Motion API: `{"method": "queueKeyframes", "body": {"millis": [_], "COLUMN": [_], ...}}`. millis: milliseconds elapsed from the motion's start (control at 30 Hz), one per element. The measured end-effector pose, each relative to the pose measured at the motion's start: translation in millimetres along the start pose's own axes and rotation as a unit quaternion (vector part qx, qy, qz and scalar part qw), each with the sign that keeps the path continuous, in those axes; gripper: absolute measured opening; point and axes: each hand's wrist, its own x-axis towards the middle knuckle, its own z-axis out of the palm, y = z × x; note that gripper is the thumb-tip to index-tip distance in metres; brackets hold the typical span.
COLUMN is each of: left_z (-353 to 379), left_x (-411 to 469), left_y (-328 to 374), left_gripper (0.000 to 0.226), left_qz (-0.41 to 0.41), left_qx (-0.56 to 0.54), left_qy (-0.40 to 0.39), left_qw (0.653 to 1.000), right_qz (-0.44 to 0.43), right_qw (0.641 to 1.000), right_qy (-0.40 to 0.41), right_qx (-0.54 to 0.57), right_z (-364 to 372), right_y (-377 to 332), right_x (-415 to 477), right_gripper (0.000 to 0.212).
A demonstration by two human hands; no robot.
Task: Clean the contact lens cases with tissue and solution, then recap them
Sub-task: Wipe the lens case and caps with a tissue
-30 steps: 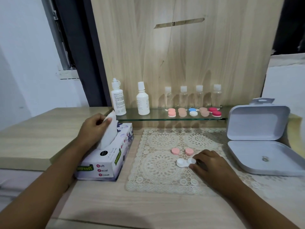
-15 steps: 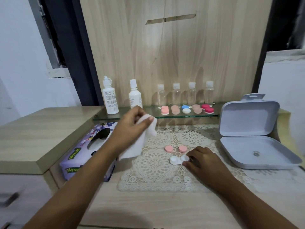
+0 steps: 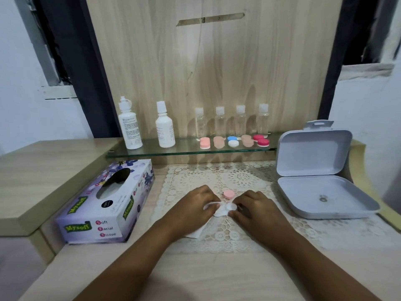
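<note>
left hand (image 3: pixel 195 208): pinches white tissue (image 3: pixel 208 206), pressing it on lens case (image 3: pixel 229 207) left cup | right hand (image 3: pixel 253 210): fingers curled, grasping case's right end | case: mid lace mat (image 3: pixel 243 179) | pink cap (image 3: pixel 229 194): on mat, just behind case | tissue box (image 3: pixel 104 205): left of mat

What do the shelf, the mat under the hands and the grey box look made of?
Shelf: glass, glossy and see-through with a greenish edge. Mat: cream lace, openwork; thread or vinyl, unclear. Grey box: probably matte moulded plastic, rounded corners.
</note>
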Motion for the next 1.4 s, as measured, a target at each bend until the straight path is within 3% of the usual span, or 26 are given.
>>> {"method": "queueKeyframes", "body": {"millis": [267, 400, 567, 900, 1033, 1167, 1400], "left_z": [0.3, -4.7, -4.7, -1.7, -0.9, -0.1, 2.6], "left_x": [-7.6, -12.2, -7.8, -6.3, -9.2, -8.2, -6.9], "left_y": [0.4, -2.7, -2.1, -1.8, -2.1, 1.2, -0.3], "left_gripper": [0.027, 0.041, 0.035, 0.025, 0.034, 0.025, 0.029], "left_qz": [0.090, 0.082, 0.103, 0.063, 0.088, 0.106, 0.075], "left_qx": [0.109, 0.118, 0.170, 0.073, 0.163, 0.205, 0.118], "left_qy": [0.025, -0.007, -0.006, -0.032, -0.012, 0.005, -0.020], "left_qw": [0.990, 0.990, 0.980, 0.995, 0.983, 0.973, 0.990], "right_qz": [-0.004, -0.008, -0.016, -0.006, -0.005, -0.003, -0.005], "right_qw": [1.000, 1.000, 1.000, 1.000, 1.000, 1.000, 1.000], "right_qy": [0.001, 0.001, 0.005, 0.001, -0.003, -0.004, -0.006], "right_qx": [0.005, 0.018, 0.023, 0.027, 0.024, 0.024, 0.025], "right_z": [1.3, -0.5, -1.3, -0.9, -1.2, -1.1, -0.2], "right_y": [1.0, 0.7, 1.1, 0.8, 0.5, 1.8, 2.2], "right_x": [0.0, -0.4, -0.7, 0.6, 0.2, 0.1, 1.3], "right_gripper": [0.040, 0.027, 0.026, 0.041, 0.042, 0.050, 0.040]}}
